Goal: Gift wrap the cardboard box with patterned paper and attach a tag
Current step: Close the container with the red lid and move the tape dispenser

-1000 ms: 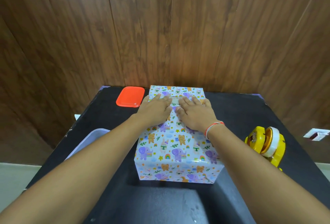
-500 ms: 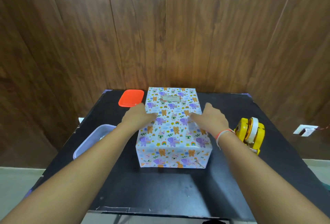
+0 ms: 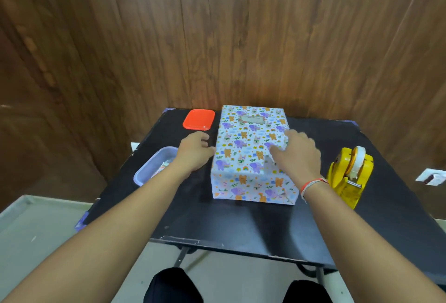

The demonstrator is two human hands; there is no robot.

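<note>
Both hands are drawing back from the tag [image 3: 251, 119] they were pressing at the wrapped box's [image 3: 251, 155] far end; left hand [image 3: 195, 153] relaxed, empty beside the box; right hand [image 3: 298, 155] resting loosely on top; wrapping appears finished.

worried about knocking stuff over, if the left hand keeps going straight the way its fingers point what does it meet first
Probably the orange lid, just beyond the left hand on the table; depth is hard to judge.
</note>
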